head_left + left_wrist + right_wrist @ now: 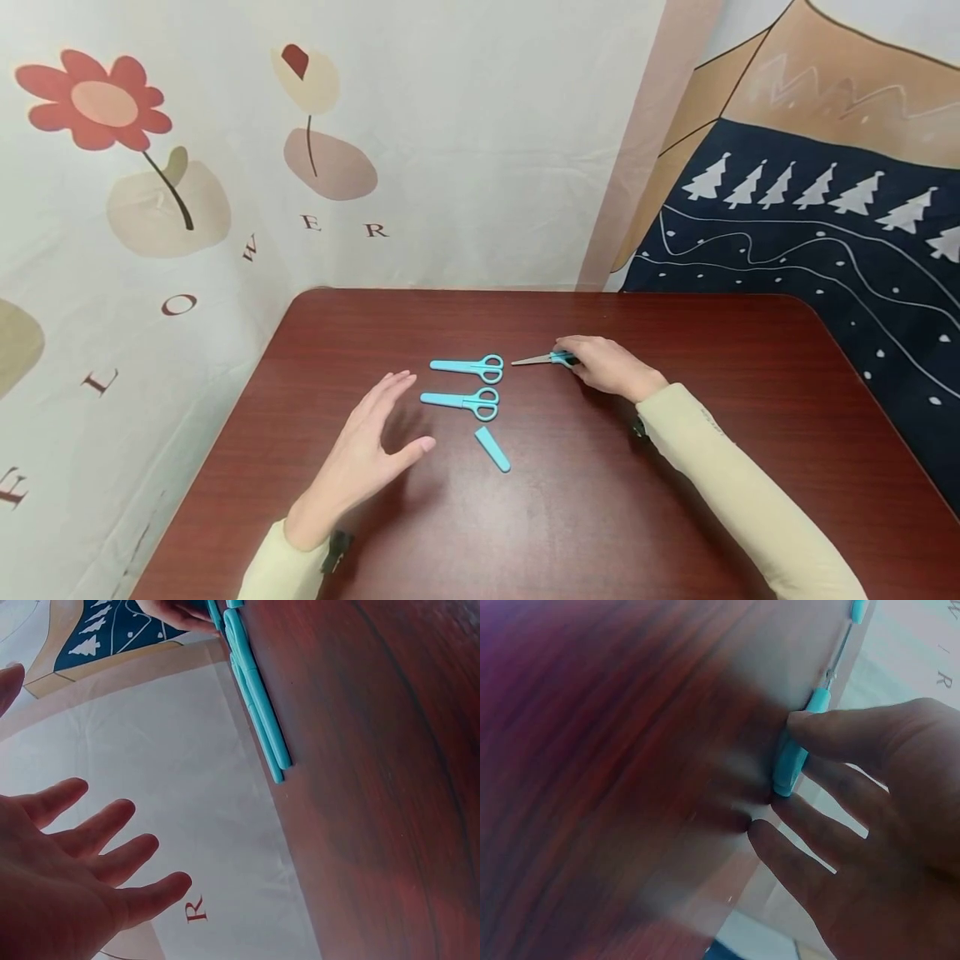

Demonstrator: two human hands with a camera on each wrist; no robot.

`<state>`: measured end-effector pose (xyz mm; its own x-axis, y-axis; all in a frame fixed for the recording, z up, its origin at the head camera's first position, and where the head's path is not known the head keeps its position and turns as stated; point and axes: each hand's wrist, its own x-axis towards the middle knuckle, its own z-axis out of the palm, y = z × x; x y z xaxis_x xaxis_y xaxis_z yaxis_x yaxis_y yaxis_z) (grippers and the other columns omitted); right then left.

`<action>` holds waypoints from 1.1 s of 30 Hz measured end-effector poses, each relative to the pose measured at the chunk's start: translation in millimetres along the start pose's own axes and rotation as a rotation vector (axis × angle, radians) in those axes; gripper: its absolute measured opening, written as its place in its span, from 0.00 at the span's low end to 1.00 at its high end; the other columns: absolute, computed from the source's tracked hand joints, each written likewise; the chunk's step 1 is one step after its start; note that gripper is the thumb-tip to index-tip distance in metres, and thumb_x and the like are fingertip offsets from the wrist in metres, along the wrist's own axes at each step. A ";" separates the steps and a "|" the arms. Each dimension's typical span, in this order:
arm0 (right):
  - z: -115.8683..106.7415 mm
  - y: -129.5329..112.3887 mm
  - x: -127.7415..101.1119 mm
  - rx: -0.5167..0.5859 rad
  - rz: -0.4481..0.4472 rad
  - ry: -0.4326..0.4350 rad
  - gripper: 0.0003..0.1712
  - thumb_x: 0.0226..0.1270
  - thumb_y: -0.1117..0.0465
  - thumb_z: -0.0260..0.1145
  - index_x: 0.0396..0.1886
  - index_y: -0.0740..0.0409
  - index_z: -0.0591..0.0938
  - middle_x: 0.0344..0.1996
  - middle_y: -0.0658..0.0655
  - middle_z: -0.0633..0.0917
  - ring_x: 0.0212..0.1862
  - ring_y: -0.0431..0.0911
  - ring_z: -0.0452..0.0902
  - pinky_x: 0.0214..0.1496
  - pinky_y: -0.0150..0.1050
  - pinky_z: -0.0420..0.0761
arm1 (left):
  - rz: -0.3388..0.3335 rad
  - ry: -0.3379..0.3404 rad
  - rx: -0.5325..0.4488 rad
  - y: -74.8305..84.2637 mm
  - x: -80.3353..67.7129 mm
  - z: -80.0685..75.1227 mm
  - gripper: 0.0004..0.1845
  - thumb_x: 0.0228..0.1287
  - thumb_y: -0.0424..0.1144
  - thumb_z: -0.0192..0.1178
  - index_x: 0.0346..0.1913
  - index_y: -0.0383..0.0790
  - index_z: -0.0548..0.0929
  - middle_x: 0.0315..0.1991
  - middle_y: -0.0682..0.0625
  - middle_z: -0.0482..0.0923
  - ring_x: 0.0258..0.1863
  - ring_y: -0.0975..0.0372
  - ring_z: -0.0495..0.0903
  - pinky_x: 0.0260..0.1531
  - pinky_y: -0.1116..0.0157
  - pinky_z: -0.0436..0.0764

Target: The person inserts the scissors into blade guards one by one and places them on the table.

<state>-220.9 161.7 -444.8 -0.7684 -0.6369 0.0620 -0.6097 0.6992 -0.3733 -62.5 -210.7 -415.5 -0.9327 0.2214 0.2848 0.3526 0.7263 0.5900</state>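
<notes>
Leftmost, the left hand [367, 446] hovers above the dark red table [675, 350] with its fingers straight and spread, thumb out to the side, holding nothing; the left wrist view shows the same open palm [67, 877] with the fingertips apart. Just beyond its fingertips lie two capped scissors, both turquoise, side by side and parallel, blades towards the hand and handle rings away from it: the farther capped scissors [468, 367] and the nearer capped scissors [461, 402]. They are close together but not touching. Near the thumb, on the person's side of the nearer pair, a loose turquoise blade cap [492, 449] lies alone at a slant.

Further right, between the capped pairs and the right hand, the bare scissors [542, 359] rest flat on the table, uncovered steel blades pointing at the rings of the farther pair. The right hand [609, 367] lies over their turquoise handle [791, 761], and the right wrist view shows its fingertips [810, 724] curled down, pinching the handle against the tabletop. Cream sleeves [742, 492] cover both forearms.
</notes>
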 end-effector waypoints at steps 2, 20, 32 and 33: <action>-2.2 4.0 -4.4 0.023 0.025 -0.013 0.23 0.67 0.75 0.67 0.62 0.65 0.81 0.58 0.62 0.83 0.57 0.55 0.80 0.61 0.51 0.80 | 0.001 -0.004 0.000 -0.2 0.4 1.0 0.45 0.59 0.51 0.76 0.77 0.45 0.68 0.76 0.47 0.66 0.78 0.46 0.59 0.69 0.37 0.63; -0.4 19.1 -9.8 -0.008 -0.028 0.069 0.07 0.65 0.63 0.76 0.43 0.58 0.90 0.43 0.54 0.84 0.46 0.51 0.80 0.50 0.49 0.82 | 0.012 -0.041 -0.011 0.3 3.4 8.7 0.43 0.60 0.50 0.75 0.76 0.45 0.69 0.75 0.47 0.67 0.78 0.46 0.59 0.69 0.38 0.62; -6.9 12.4 -26.0 -0.018 0.018 0.075 0.09 0.66 0.60 0.76 0.44 0.56 0.90 0.46 0.53 0.85 0.48 0.50 0.78 0.51 0.48 0.82 | 0.013 -0.065 -0.010 1.7 4.0 12.3 0.44 0.60 0.50 0.75 0.76 0.44 0.69 0.75 0.47 0.67 0.78 0.45 0.59 0.70 0.39 0.62; -7.8 11.2 -27.6 -0.020 0.018 0.082 0.09 0.66 0.60 0.76 0.44 0.56 0.90 0.46 0.53 0.85 0.48 0.50 0.78 0.50 0.48 0.82 | 0.012 -0.068 -0.010 1.9 4.3 12.9 0.44 0.60 0.50 0.75 0.77 0.44 0.69 0.75 0.47 0.67 0.78 0.46 0.59 0.70 0.39 0.62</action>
<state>-208.0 189.6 -443.5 -0.7921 -0.5961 0.1315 -0.5989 0.7171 -0.3564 -66.8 -199.9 -422.9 -0.9313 0.2740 0.2402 0.3642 0.7167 0.5946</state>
